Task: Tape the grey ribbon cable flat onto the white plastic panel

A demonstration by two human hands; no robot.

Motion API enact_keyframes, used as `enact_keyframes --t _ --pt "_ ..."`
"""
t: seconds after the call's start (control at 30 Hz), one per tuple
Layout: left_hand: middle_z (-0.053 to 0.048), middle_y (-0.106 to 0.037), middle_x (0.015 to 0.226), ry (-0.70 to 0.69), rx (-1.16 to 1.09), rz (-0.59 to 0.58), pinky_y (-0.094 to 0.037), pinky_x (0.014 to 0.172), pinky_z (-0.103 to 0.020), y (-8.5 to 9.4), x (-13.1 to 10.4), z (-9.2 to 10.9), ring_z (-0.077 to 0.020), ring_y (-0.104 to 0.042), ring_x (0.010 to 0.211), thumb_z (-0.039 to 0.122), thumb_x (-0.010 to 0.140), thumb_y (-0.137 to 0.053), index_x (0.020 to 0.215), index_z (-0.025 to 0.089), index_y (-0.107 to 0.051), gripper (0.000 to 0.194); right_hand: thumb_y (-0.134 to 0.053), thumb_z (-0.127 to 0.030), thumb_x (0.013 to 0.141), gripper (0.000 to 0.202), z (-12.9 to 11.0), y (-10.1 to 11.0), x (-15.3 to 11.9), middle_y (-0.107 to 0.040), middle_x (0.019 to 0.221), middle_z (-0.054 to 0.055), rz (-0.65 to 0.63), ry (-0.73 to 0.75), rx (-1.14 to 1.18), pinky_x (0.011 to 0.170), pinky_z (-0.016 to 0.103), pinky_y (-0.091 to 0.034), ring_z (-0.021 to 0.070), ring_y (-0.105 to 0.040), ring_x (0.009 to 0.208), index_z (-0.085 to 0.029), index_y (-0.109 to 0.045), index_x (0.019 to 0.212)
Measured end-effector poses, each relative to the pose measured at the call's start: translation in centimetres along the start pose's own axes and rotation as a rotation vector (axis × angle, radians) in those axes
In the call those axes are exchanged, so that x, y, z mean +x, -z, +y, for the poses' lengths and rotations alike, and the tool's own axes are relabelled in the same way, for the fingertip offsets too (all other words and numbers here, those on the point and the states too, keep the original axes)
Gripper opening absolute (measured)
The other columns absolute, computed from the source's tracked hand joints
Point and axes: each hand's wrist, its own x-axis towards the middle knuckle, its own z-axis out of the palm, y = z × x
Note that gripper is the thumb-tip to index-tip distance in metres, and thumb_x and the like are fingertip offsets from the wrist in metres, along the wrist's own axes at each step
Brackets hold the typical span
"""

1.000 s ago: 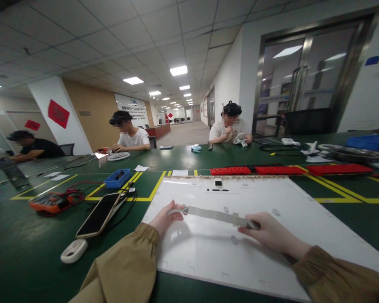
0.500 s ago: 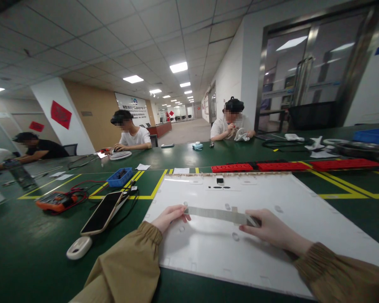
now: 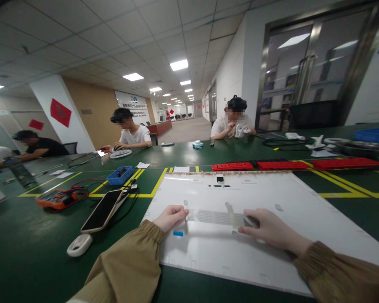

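A large white panel lies flat on the green table in front of me. Across its middle runs a thin grey flat ribbon strip. My left hand pinches the strip's left end, where a small blue tab shows. My right hand grips the strip's right end, low over the panel. Both sleeves are tan. The strip lies almost flat against the panel.
Left of the panel lie a phone, a white oval device, an orange multimeter with leads and a blue bin. Red trays line the far edge. Other people sit across the table.
Both hands have lowered the strip toward the panel and turned it flatter, so its wide face and a blue tab at the left end now show.
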Motion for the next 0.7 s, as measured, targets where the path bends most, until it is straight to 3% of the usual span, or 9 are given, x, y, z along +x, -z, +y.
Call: enact_keyframes --t 0.3,0.4,0.57,0.7 --pt "0.007 -0.025 0.046 -0.060 0.054 -0.017 -0.010 0.045 -0.025 -0.1 -0.3 0.7 -0.0042 -0.018 0.044 0.071 0.063 -0.062 0.050 0.017 -0.035 0.062 -0.050 -0.059 0.081 0.042 0.2 -0.1 -0.1 -0.057 0.063 0.003 -0.017 0.007 -0.024 0.054 0.026 -0.025 0.0165 -0.047 0.059 -0.019 -0.050 0.069" --pt "0.006 -0.033 0.047 -0.049 0.004 0.005 -0.017 0.044 -0.023 -0.2 -0.3 1.1 -0.0049 -0.027 0.044 0.069 0.062 -0.065 0.052 0.015 -0.044 0.059 -0.047 -0.059 0.082 0.043 0.2 -0.2 0.0 -0.056 0.063 0.003 -0.022 0.006 -0.038 0.054 0.026 -0.024 0.0169 -0.047 0.059 -0.019 -0.049 0.068" --pt "0.003 -0.048 0.058 -0.104 -0.070 0.096 -0.034 0.054 -0.023 -0.3 -0.3 1.5 -0.0096 -0.044 0.053 0.061 0.062 -0.070 0.088 0.012 -0.064 0.055 -0.045 -0.060 0.083 0.044 0.2 -0.2 0.0 -0.055 0.061 0.004 -0.024 0.006 -0.024 0.054 0.027 -0.023 0.0171 -0.046 0.058 -0.019 -0.048 0.067" --pt "-0.002 -0.056 0.066 -0.181 -0.037 0.079 -0.036 0.061 -0.024 -0.1 -0.2 1.0 -0.0121 -0.049 0.061 0.052 0.067 -0.070 0.085 0.012 -0.066 0.044 -0.043 -0.060 0.085 0.044 0.2 -0.2 0.0 -0.056 0.063 0.004 -0.023 0.003 -0.026 0.055 0.027 -0.024 0.0181 -0.047 0.060 -0.019 -0.048 0.068"
